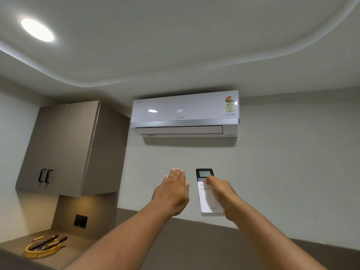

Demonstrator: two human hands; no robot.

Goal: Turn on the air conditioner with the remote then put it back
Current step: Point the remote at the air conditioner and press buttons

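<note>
A white air conditioner [184, 113] hangs high on the wall, its front display reading 24 and its flap nearly shut. Below it my right hand [224, 195] holds a white remote [208, 201] with a dark screen end pointed up at the unit; my thumb rests on the buttons under the screen. My left hand [172, 193] floats just left of the remote, palm away, fingers stretched together, holding nothing and not touching the remote.
A grey wall cupboard [64, 151] with two black handles hangs at left. Under it a counter carries a woven yellow tray [41, 250] with dark and wooden items. A black wall socket [80, 220] sits above the counter. A round ceiling light [37, 29] glows.
</note>
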